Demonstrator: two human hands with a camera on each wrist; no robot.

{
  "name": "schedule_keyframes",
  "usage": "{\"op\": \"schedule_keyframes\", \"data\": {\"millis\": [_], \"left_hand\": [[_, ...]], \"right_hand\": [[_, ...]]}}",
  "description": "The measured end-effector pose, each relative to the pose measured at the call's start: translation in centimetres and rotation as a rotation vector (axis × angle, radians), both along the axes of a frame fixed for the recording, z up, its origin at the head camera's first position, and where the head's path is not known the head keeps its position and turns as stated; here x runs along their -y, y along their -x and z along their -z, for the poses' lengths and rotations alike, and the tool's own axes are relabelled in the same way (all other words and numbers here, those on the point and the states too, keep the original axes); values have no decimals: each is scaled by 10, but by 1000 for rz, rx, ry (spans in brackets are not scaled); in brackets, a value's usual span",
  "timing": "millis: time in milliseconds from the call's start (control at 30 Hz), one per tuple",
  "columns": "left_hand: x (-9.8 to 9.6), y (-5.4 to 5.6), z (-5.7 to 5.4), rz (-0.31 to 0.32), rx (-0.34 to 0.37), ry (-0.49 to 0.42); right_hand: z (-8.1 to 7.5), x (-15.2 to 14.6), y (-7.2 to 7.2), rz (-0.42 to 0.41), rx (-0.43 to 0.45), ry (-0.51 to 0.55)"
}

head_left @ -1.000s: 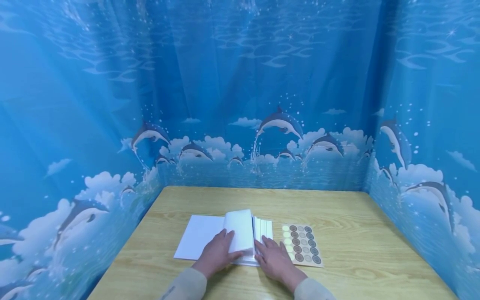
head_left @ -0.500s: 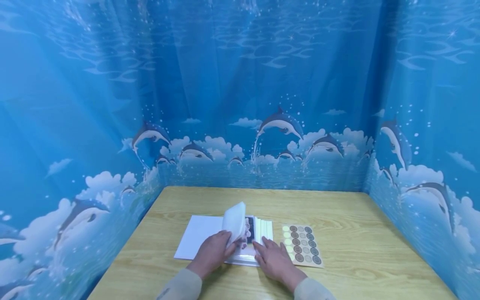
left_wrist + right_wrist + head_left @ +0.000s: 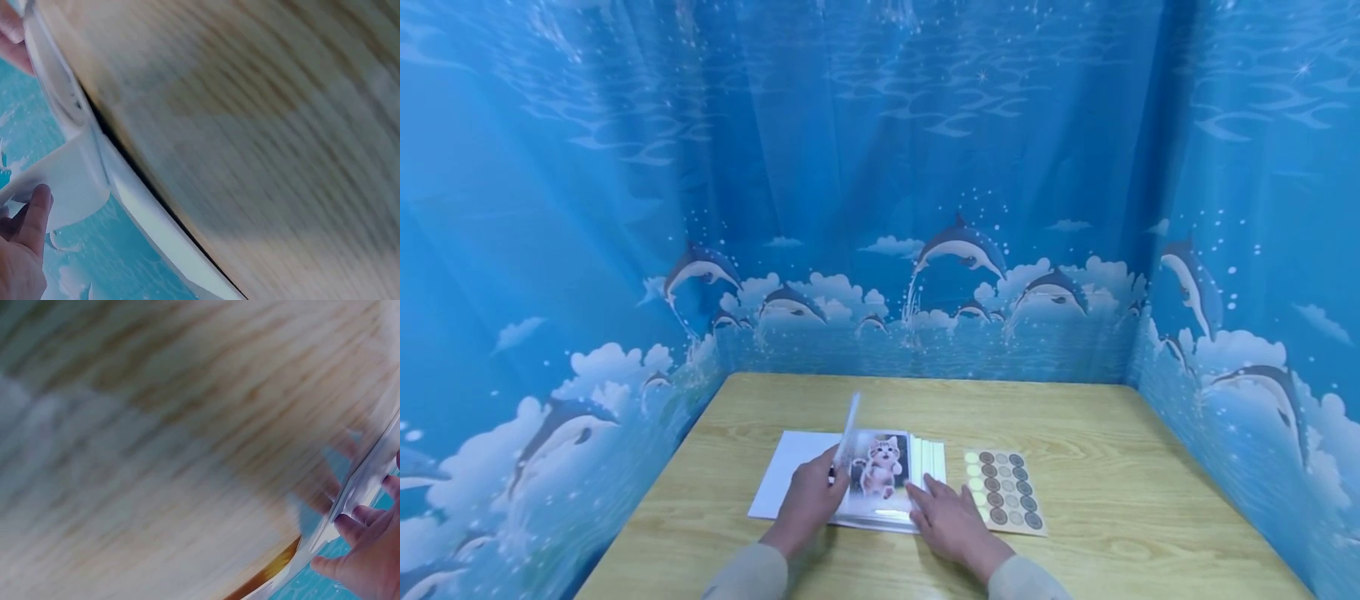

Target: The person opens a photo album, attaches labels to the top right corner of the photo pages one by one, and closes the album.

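Observation:
A photo album [image 3: 790, 467] lies spread on the table, its white left side flat and a kitten photo [image 3: 880, 468] showing on the right. My left hand [image 3: 807, 502] pinches a raised leaf [image 3: 851, 425], which stands nearly upright over the left part. In the left wrist view, that hand's fingers [image 3: 39, 215] lie against the white leaf [image 3: 78, 181]. My right hand [image 3: 953, 518] rests on the album's lower right, fingers extended, by the stepped page edges [image 3: 929, 458]. The right wrist view has the right hand [image 3: 369, 553] at the album's edge [image 3: 344, 497].
A sheet of round stickers [image 3: 1005, 492], in yellow, brown, beige and grey columns, lies just right of the album. The wooden table [image 3: 1112, 467] is bounded by a blue dolphin-print curtain [image 3: 925, 208] at the back and sides.
My left hand has turned the leaf up and leftward, from lying over the right side to nearly upright, uncovering the kitten photo. The right hand has stayed in place.

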State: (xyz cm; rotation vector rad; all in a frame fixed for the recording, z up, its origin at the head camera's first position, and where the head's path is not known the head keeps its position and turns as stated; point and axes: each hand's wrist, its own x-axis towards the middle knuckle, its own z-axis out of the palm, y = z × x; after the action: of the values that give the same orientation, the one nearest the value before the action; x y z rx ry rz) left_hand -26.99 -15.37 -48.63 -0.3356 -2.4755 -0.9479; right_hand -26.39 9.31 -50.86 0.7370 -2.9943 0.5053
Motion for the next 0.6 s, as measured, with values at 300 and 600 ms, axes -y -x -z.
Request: {"op": "schedule_keyframes", "data": {"millis": [300,600], "left_hand": [[16,-4,-13,-83,38,-259],[36,-8,-17,-129,198,-408]], "right_hand": [[0,-2,0,2,7,-18],[1,-7,0,8,1,-38]]}}
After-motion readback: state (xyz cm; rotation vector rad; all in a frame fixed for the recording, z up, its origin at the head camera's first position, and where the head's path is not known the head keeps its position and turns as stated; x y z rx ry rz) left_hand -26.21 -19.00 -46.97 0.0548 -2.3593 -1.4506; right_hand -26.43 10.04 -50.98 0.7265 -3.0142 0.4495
